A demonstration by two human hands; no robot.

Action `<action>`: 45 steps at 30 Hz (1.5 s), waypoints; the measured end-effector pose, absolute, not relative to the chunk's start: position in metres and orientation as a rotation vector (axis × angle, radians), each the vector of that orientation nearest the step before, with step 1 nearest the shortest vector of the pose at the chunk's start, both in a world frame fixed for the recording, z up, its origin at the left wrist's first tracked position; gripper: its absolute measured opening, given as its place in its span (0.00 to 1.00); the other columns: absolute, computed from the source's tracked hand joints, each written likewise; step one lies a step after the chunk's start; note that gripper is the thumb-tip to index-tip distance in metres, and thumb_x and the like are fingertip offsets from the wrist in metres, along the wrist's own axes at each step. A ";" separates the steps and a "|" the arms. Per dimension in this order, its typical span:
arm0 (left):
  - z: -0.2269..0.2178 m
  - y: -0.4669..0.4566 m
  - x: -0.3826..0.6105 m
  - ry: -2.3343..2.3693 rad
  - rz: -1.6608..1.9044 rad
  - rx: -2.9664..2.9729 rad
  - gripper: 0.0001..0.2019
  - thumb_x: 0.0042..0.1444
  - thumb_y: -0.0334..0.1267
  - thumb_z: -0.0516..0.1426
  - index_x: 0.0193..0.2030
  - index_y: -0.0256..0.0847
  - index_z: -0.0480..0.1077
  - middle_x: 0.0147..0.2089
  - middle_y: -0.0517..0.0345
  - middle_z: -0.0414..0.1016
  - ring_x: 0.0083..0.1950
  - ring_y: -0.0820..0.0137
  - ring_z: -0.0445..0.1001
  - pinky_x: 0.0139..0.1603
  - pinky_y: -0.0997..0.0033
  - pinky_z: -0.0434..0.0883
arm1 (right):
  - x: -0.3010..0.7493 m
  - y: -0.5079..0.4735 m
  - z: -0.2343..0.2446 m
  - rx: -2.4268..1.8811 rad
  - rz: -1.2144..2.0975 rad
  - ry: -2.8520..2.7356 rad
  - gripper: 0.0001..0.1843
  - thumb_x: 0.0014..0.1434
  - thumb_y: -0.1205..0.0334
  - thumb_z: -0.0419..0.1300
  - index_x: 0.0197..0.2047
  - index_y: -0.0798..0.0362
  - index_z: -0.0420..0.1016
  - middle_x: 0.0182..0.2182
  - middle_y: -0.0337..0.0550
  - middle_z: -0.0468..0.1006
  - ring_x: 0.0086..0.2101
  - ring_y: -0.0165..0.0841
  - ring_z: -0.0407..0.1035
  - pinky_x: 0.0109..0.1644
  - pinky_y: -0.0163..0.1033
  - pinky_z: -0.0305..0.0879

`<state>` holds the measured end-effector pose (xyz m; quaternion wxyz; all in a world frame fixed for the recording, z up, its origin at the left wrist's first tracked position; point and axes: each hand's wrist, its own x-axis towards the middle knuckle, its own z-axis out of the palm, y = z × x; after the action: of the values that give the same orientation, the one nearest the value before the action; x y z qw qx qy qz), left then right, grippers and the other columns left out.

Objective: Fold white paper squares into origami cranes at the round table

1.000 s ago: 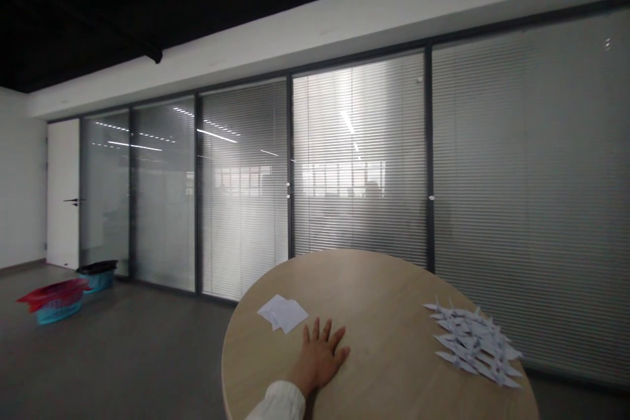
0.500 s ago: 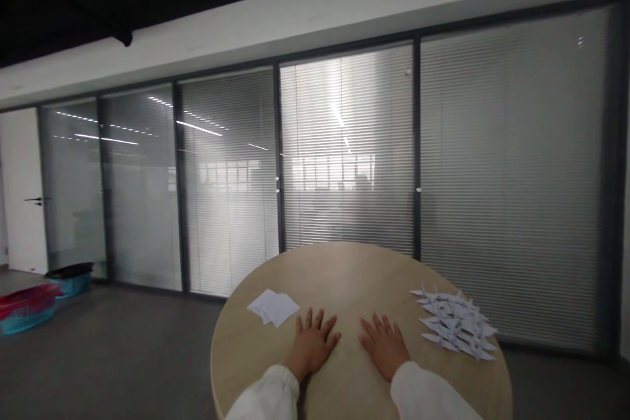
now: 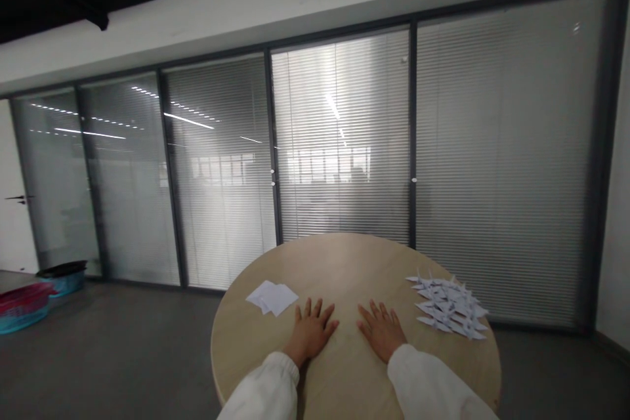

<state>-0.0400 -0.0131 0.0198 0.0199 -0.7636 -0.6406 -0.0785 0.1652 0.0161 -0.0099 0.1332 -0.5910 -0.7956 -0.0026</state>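
My left hand (image 3: 312, 329) lies flat on the round wooden table (image 3: 344, 262), fingers spread and holding nothing. Just beyond its fingertips, to the left, are a few overlapping sheets of white paper (image 3: 272, 297). Palm down on the tabletop, my right hand (image 3: 382, 329) also has its fingers apart and holds nothing. To the right of it sits a pile of folded white paper pieces with pointed tips (image 3: 449, 305), probably paper cranes; the hand does not touch them. A strip of bare tabletop separates the two hands.
Behind the table runs a glass partition with blinds (image 3: 339, 144) in dark frames. On the floor at the left stand a blue basket with a red liner (image 3: 24, 308) and another with a black liner (image 3: 63, 277). A white door (image 3: 14, 210) is at the far left.
The camera view has tilted slightly, so the table and its papers appear a little higher. Both hands stay flat in the same places on the table.
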 end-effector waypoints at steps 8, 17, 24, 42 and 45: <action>0.017 -0.012 -0.041 -1.966 -0.277 -2.363 0.29 0.53 0.58 0.30 0.60 0.55 0.47 0.64 0.55 0.46 0.63 0.52 0.40 0.56 0.41 0.38 | 0.164 0.014 -0.007 -1.726 0.016 -2.314 0.25 0.59 0.46 0.39 0.59 0.40 0.49 0.60 0.43 0.48 0.58 0.44 0.41 0.56 0.55 0.37; 0.021 -0.016 -0.039 -1.986 -0.292 -2.372 0.29 0.53 0.58 0.30 0.59 0.56 0.48 0.64 0.55 0.46 0.64 0.53 0.38 0.56 0.42 0.36 | 0.164 0.012 -0.006 -1.754 0.024 -2.325 0.26 0.59 0.46 0.37 0.59 0.40 0.48 0.60 0.42 0.46 0.58 0.43 0.40 0.57 0.54 0.34; 0.021 -0.017 -0.039 -1.993 -0.283 -2.375 0.30 0.53 0.58 0.30 0.60 0.54 0.48 0.64 0.55 0.46 0.64 0.52 0.39 0.56 0.41 0.37 | 0.164 0.013 -0.006 -1.771 0.045 -2.337 0.26 0.59 0.45 0.37 0.60 0.40 0.47 0.60 0.42 0.45 0.58 0.43 0.39 0.57 0.54 0.34; 0.023 -0.020 -0.043 -1.979 -0.268 -2.415 0.29 0.54 0.57 0.31 0.60 0.53 0.48 0.64 0.55 0.46 0.64 0.55 0.39 0.57 0.45 0.38 | 0.166 0.014 -0.009 -1.720 -0.006 -2.313 0.25 0.59 0.47 0.41 0.59 0.41 0.51 0.59 0.44 0.49 0.57 0.45 0.43 0.56 0.55 0.38; 0.023 -0.018 -0.046 -1.956 -0.290 -2.424 0.27 0.55 0.56 0.33 0.59 0.53 0.50 0.63 0.56 0.48 0.64 0.56 0.42 0.58 0.47 0.41 | 0.165 0.014 -0.009 -1.715 -0.005 -2.310 0.25 0.59 0.47 0.41 0.58 0.41 0.52 0.59 0.44 0.50 0.57 0.45 0.44 0.56 0.55 0.38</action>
<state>-0.0458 -0.0182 0.0227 0.0069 -0.7748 -0.6253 -0.0927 0.1654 0.0141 -0.0088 0.1318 -0.5910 -0.7958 -0.0017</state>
